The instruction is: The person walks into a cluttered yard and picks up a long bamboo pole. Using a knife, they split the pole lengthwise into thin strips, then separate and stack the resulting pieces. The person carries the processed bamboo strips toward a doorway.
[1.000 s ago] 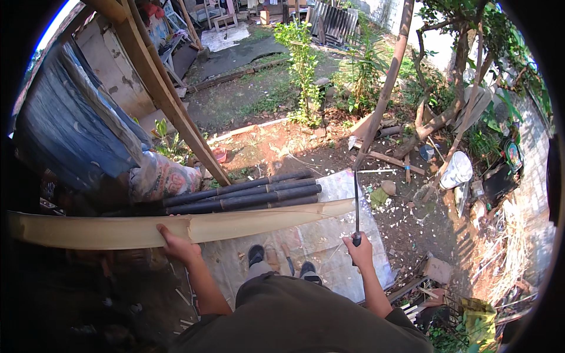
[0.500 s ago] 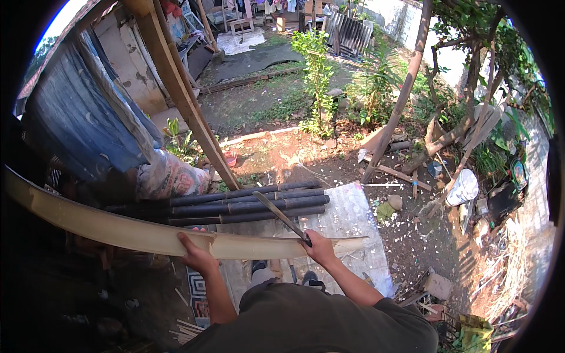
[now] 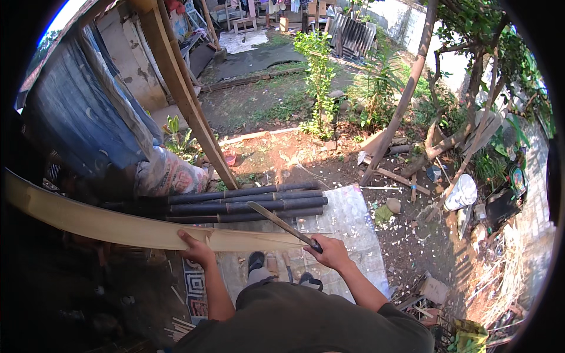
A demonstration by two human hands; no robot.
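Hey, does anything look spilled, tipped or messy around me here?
Yes: right of your right hand, pale chips litter the soil and sheet, scattered loosely rather than gathered. The white bucket also seems tilted.

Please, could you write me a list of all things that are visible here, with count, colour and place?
Strip: 1, pale tan, left to centre
Long knife: 1, grey blade, centre
Poles: at least 3, black, beyond strip
Ground sheet: 1, whitish, centre
Cloth: 1, blue, hanging left
Sack: 1, whitish and red, below cloth
Bucket: 1, white, right
Posts: at least 2, brown, upper half
Plants: several, green, top and right
Shoes: 2, dark, lower centre
Left hand: 1, bare, holding strip
Right hand: 1, bare, holding knife
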